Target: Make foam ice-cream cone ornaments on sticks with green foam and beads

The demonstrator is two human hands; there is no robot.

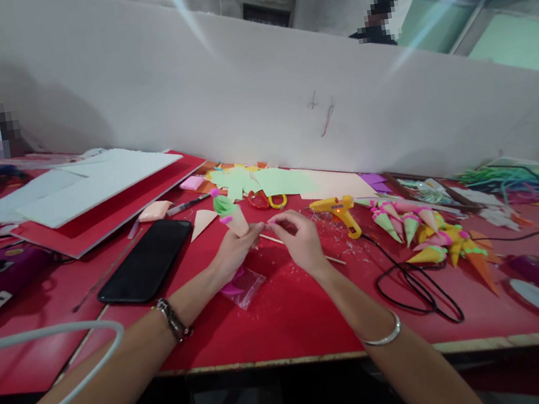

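Note:
My left hand [234,250] is closed around a small beige paper cone [238,220] with a pink bead at its top. My right hand [300,241] pinches something small and pinkish right beside the left fingertips. A thin wooden stick [330,259] lies on the red table [285,313] under both hands. A small clear bag [244,287] with pink pieces lies below my left wrist. A yellow glue gun [339,209] rests just to the right of my right hand.
A black phone [146,261] lies to the left. White boards [90,180] on red card sit at back left. Green and cream paper sheets [271,181], red scissors [262,200], several coloured paper cones [424,234] and a black cord [414,285] lie around. A white partition stands behind.

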